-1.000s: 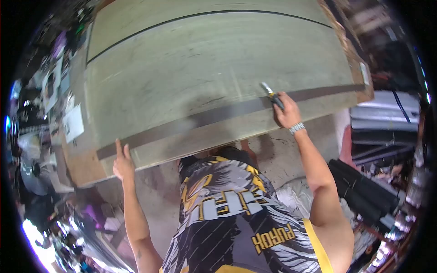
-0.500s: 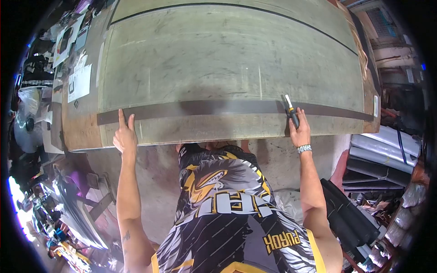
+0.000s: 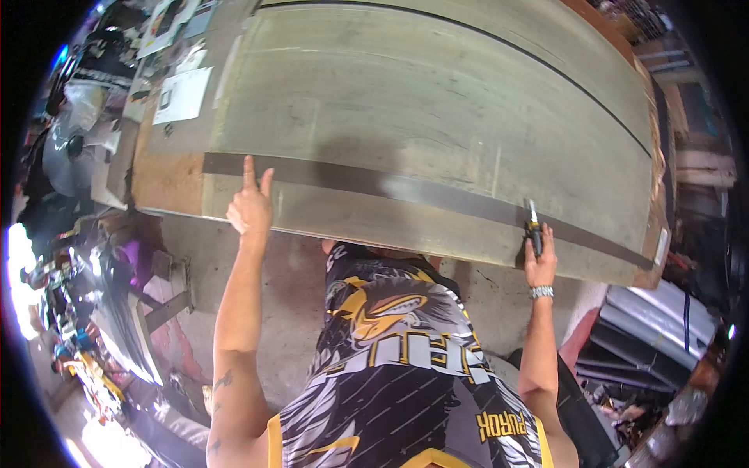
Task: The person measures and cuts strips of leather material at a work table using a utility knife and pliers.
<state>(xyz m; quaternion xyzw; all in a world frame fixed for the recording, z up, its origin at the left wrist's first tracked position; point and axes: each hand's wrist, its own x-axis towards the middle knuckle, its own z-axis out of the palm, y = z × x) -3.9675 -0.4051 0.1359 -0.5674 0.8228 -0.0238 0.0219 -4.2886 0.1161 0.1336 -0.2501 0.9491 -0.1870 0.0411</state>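
A long dark strip (image 3: 445, 195) lies across the near part of the greenish table top (image 3: 374, 101). My left hand (image 3: 250, 206) is at the strip's left part, index finger and thumb extended, the other fingers curled, holding nothing. Toward the strip's right end, my right hand (image 3: 540, 257) holds a cutter (image 3: 535, 236) with a black and yellow handle, its pale tip pointing away from me over the strip. The palm of that hand is near the table's front edge.
White papers (image 3: 182, 96) lie on the table's left side. A thin black line (image 3: 499, 45) crosses the far part of the table. Grey and black rolls (image 3: 651, 320) are stacked at the lower right. Cluttered materials stand along the left.
The view has turned and shifted, so the table and strip now slope down to the right. Both hands keep about the same places along the strip, and the cutter is still in my right hand.
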